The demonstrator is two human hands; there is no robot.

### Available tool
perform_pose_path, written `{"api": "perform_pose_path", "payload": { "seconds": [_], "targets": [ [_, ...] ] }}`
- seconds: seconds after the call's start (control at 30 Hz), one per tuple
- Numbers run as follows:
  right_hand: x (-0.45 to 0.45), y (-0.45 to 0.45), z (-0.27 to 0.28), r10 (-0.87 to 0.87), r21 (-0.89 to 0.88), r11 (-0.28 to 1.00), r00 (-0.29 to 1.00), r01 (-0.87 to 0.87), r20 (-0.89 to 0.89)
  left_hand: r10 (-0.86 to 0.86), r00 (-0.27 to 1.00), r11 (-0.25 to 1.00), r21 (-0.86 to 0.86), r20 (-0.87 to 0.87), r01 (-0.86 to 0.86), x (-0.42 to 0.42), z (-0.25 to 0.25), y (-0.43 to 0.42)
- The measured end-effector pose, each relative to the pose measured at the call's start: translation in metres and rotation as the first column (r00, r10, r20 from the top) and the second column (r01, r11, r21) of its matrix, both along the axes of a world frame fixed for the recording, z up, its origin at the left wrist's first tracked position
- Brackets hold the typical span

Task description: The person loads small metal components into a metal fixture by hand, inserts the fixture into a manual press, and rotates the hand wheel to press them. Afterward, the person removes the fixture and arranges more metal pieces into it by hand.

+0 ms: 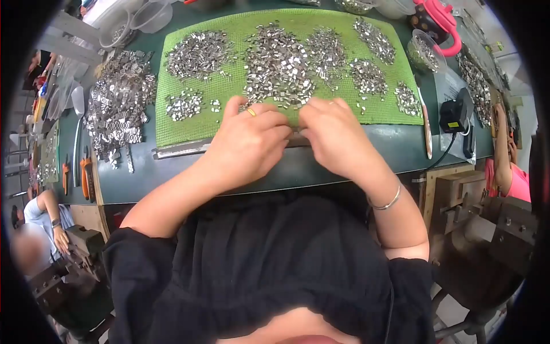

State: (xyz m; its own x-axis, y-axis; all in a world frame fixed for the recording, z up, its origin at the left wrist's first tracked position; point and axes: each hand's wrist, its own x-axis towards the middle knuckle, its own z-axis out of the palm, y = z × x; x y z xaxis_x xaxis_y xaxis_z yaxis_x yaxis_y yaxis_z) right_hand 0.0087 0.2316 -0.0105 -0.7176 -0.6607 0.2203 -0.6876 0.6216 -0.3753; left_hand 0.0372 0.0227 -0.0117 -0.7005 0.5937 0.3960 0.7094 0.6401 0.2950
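Note:
My left hand (247,143) is at the near edge of a green textured mat (223,123), its fingers curled together. My right hand (338,136) is close beside it, thumb and fingers pinched. Whatever the fingertips of either hand hold is too small or hidden to make out. Just beyond both hands lies the central pile of small shiny metal pieces (281,66). Separate heaps of similar pieces (199,54) are spread over the mat. A metal strip (183,149) runs along the mat's front edge, partly behind my left hand.
Left of the mat are a large metal heap (120,94), a spoon (78,103) and orange-handled pliers (87,175). To the right are a black device with a cable (455,114), a plastic tub (425,51) and a pink-handled pot (432,20). Other people sit at both sides.

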Motion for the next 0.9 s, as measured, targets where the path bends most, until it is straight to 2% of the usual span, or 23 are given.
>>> {"api": "perform_pose_path", "payload": {
  "seconds": [0.03,0.1,0.13,0.17,0.2,0.3,0.37,0.5,0.57,0.63,0.7,0.73,0.83,0.9],
  "targets": [
    [-0.003,0.005,-0.002,0.014,-0.071,0.997,0.994,-0.006,0.105,0.04,0.998,0.999,-0.012,0.056,-0.039,-0.002,0.003,-0.005],
    [0.003,0.008,-0.002,0.016,-0.123,0.992,0.997,-0.007,0.076,0.141,0.981,0.988,-0.085,0.134,-0.131,-0.01,0.008,-0.015],
    [0.008,0.008,-0.003,0.011,-0.174,0.985,0.999,-0.002,0.052,0.218,0.969,0.969,-0.149,0.121,-0.199,-0.014,0.007,-0.014],
    [0.012,0.006,-0.005,0.012,-0.115,0.993,1.0,-0.012,-0.002,0.29,0.951,0.941,-0.211,0.103,-0.264,-0.017,0.006,-0.013],
    [0.015,0.005,-0.009,0.013,-0.114,0.993,1.0,-0.013,-0.002,0.294,0.946,0.92,-0.309,0.133,-0.242,-0.019,0.001,-0.013],
    [0.022,0.004,-0.016,-0.041,-0.079,0.996,0.994,0.033,-0.099,0.244,0.958,0.921,-0.344,0.149,-0.181,-0.012,0.005,0.002],
    [0.025,0.007,-0.02,-0.114,-0.095,0.99,0.987,0.104,-0.116,0.202,0.966,0.931,-0.337,0.163,-0.138,-0.009,0.005,0.008],
    [0.022,0.016,-0.02,-0.125,-0.123,0.986,0.988,0.113,-0.087,0.112,0.967,0.955,-0.295,0.229,-0.041,0.004,0.008,0.013],
    [0.016,0.019,-0.013,-0.069,-0.189,0.98,0.998,0.069,0.004,0.114,0.963,0.962,-0.268,0.242,-0.047,0.008,0.009,0.01],
    [0.008,0.02,-0.009,-0.07,-0.268,0.961,0.997,0.073,0.02,0.118,0.96,0.969,-0.24,0.254,-0.056,0.008,0.01,0.003],
    [-0.004,0.02,-0.01,-0.103,-0.265,0.96,0.994,0.09,-0.035,0.092,0.937,0.988,-0.152,0.336,-0.042,0.005,0.018,-0.009],
    [-0.01,0.019,-0.011,-0.096,-0.245,0.966,0.994,0.081,-0.051,0.128,0.935,0.991,-0.074,0.332,-0.11,0.003,0.023,-0.013],
    [-0.021,0.011,-0.009,-0.095,-0.228,0.971,0.991,0.071,-0.096,0.188,0.95,0.982,-0.036,0.247,-0.185,-0.012,0.02,-0.029],
    [-0.025,0.005,-0.007,-0.043,-0.093,0.995,0.997,0.037,-0.066,0.143,0.966,0.99,-0.021,0.213,-0.142,-0.021,0.019,-0.028]
  ]
}}
